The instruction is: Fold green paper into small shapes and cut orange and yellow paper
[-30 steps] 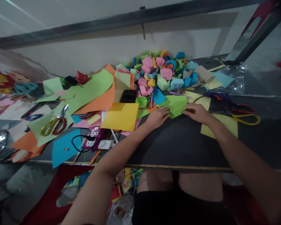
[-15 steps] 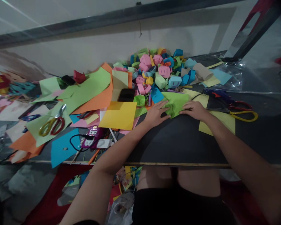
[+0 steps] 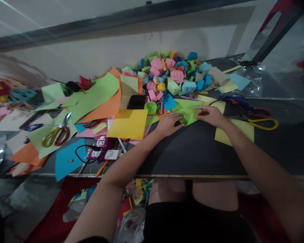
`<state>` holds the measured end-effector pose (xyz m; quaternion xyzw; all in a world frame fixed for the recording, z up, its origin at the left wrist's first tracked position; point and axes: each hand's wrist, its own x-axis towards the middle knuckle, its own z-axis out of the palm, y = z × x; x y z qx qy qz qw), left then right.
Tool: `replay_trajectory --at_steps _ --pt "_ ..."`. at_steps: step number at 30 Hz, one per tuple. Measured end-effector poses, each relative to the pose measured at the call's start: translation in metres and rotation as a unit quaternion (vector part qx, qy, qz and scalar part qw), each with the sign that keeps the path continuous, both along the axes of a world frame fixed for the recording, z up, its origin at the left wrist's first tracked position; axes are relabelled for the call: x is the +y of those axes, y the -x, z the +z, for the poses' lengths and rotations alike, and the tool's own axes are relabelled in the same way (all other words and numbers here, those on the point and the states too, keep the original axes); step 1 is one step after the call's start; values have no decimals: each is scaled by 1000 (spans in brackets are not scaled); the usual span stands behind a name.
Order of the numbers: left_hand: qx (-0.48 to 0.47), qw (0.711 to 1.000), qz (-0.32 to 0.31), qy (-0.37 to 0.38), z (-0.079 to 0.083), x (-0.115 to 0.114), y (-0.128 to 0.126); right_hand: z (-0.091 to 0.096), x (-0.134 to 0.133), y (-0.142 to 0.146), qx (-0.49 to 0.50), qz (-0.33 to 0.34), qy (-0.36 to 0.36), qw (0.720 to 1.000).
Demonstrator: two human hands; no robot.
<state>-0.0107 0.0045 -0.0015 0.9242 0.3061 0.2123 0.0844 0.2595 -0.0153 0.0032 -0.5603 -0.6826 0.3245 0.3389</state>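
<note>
A creased sheet of bright green paper [image 3: 187, 107] lies on the dark table in front of me, between my hands. My left hand [image 3: 169, 124] grips its left side, with fingers bent and thumb near the lower edge. At the right edge, the bent fingers of my right hand [image 3: 210, 115] pinch the same paper; the exact contact of the fingertips is hard to make out. Just beyond the paper sit a blue paper piece [image 3: 169, 101] and a purple pen-like stick [image 3: 191, 98].
A pile of small folded paper shapes [image 3: 177, 77] stands against the wall. Scissors with yellow and red handles [image 3: 264, 124] and a dark blue glue gun [image 3: 236, 101] lie right. Left are a yellow sheet [image 3: 128, 124], a phone [image 3: 136, 102], more scissors [image 3: 56, 135] and a purple power strip [image 3: 100, 148].
The green paper has shifted slightly left and turned a little. My right hand's fingers have moved up along its right edge; my left hand has barely moved.
</note>
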Motion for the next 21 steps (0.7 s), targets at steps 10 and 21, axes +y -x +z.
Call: replay_trajectory --at_steps 10,21 --pt "-2 999 -29 -18 -1 -1 -1 -8 7 20 6 -68 -62 996" --pt "28 999 11 27 4 -6 -3 -3 2 29 -140 -33 -155 977"
